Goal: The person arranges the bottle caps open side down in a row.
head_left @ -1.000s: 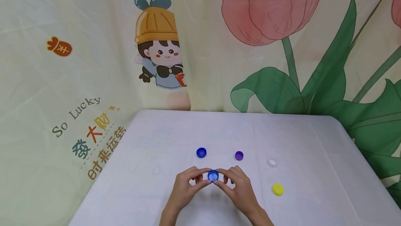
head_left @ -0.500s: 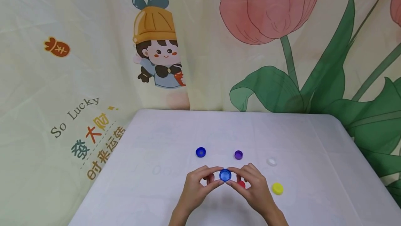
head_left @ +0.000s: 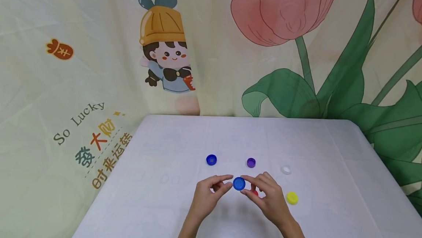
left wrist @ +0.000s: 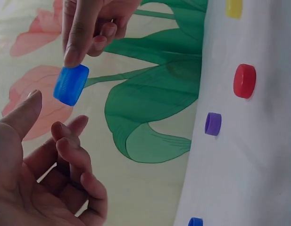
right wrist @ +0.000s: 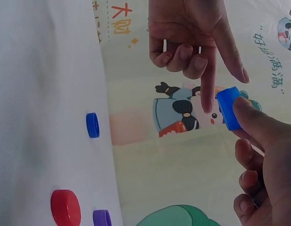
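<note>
A blue bottle cap [head_left: 239, 183] is held up above the white table, its round face toward the head camera. My right hand [head_left: 268, 197] pinches it between thumb and forefinger; the right wrist view shows the thumb lying on the cap [right wrist: 228, 108]. To its left, my left hand [head_left: 208, 196] has thumb and forefinger spread around a gap, their tips just off the rim. In the left wrist view a clear space separates those fingers from the cap [left wrist: 71, 84]. A red cap [head_left: 255, 193] on the table is mostly hidden behind the right hand.
On the white table [head_left: 158, 208] lie a dark blue cap [head_left: 211, 160], a purple cap [head_left: 251, 163], a whitish translucent ring or cap [head_left: 286, 169] and a yellow cap [head_left: 292, 198]. A printed cloth [head_left: 217, 47] hangs behind the far edge.
Both hands carried the blue cap to the right, and the red cap came partly into view. Since then the left thumb and forefinger have let go of the cap, leaving it in the right hand.
</note>
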Tool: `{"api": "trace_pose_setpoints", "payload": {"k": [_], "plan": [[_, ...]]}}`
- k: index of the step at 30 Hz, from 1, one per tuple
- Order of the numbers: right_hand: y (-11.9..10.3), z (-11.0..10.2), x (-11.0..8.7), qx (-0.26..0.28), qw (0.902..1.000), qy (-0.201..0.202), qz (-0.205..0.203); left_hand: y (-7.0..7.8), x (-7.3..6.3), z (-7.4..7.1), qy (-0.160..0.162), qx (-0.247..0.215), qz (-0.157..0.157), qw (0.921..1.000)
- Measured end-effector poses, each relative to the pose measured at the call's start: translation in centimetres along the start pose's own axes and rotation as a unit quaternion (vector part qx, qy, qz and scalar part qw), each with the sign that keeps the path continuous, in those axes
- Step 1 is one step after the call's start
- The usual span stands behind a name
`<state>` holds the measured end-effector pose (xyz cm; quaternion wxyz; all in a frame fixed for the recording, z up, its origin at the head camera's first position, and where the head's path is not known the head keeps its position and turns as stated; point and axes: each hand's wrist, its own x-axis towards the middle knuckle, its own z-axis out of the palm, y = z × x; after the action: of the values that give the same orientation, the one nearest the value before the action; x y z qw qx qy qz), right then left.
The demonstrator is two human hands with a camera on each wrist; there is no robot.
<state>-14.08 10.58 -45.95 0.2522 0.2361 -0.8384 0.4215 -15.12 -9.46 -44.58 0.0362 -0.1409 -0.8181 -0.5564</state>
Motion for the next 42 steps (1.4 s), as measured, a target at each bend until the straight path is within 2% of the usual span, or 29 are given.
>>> {"api": "trace_pose_setpoints", "payload": {"k": [4,7,19,24,29,31,36,38,42], "plan": [[-0.1,0.0,-0.1,-0.004,0.9999,-0.007,0.01,0.0,0.0,-0.1,-0.039,-0.056,-0.077,0.9947],[-0.1,-0.1,-0.1,-0.003,0.9998,-0.009,0.015,0.1,0.1,0.0,-0.051,-0.086,-0.105,0.9894],[0.2,0.1,-0.3,0.016,0.9998,-0.006,0.006,0.3,0.6,0.4,-0.056,-0.079,-0.133,0.9864],[0.4,0.2,-0.3,0.021,0.9997,-0.008,0.01,0.3,0.6,0.4,-0.054,-0.072,-0.132,0.9872],[0.6,0.1,-0.3,0.017,0.9998,-0.007,0.008,0.4,0.6,0.3,-0.039,-0.059,-0.111,0.9914],[0.6,0.1,-0.3,0.015,0.9998,-0.006,0.009,0.4,0.6,0.3,-0.03,-0.059,-0.091,0.9936],[0.6,0.2,-0.3,0.025,0.9994,0.006,0.022,2.9,0.4,-0.3,-0.025,-0.063,-0.048,0.9965],[0.4,0.2,-0.2,0.041,0.9982,0.004,0.044,3.8,0.2,-0.5,-0.025,-0.063,-0.027,0.9973],[-0.6,-0.2,0.2,0.08,0.9918,-0.008,0.1,3.5,0.0,-0.5,-0.014,-0.05,0.068,0.9964]]}}
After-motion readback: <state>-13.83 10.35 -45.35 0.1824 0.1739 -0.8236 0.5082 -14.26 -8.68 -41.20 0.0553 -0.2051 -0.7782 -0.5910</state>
